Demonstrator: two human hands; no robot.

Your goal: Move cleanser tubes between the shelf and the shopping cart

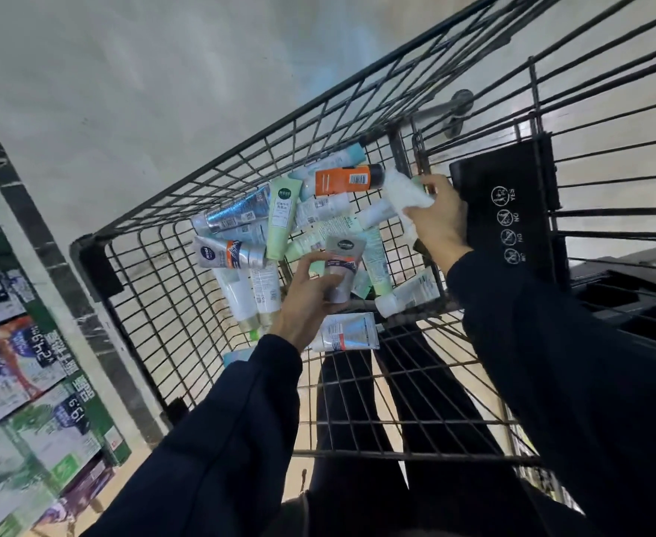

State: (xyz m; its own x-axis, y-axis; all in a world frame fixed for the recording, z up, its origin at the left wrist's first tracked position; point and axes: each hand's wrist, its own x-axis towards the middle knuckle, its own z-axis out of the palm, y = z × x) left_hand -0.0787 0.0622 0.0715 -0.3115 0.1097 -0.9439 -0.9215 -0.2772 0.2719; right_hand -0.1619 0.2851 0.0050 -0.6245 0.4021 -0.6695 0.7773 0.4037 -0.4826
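- The left hand [311, 292] reaches into the black wire shopping cart [210, 164] and curls its fingers and thumb round a grey cleanser tube with an orange band [342, 267], lifted just above the heap; the dark oval badge near its top is too blurred to read.
- The right hand [440, 220] grips a white, pale-green-tinted cleanser tube [404, 191] at the cart's far right corner, beside the black plastic child-seat flap [512, 211].
- That flap bears four white circular pictograms, with the words "YES" and "NO" printed beside them, seen upside down.
- Both arms wear dark navy sleeves [222, 439].
- Under the hands lies the pile of cleanser tubes on the cart floor: a silver tube with a blue round "NIVEA" badge and orange stripe [227, 255], a pale green tube with a dark round logo [283, 219], an orange tube with a black cap and barcode [344, 180], a silver-blue tube [237, 213], several white ones with small unreadable print.
- A white-and-silver tube with a barcode label [347, 331] lies nearest the person, touching the cart's near wire edge.
- The left part of the cart floor is bare mesh, open room beside the heap.
- Left of the cart runs the store shelf [28, 362], with boxed goods and dark price tags reading "24.9" and "19.9".
- Pale glossy floor [164, 71] lies beyond the cart's rim.
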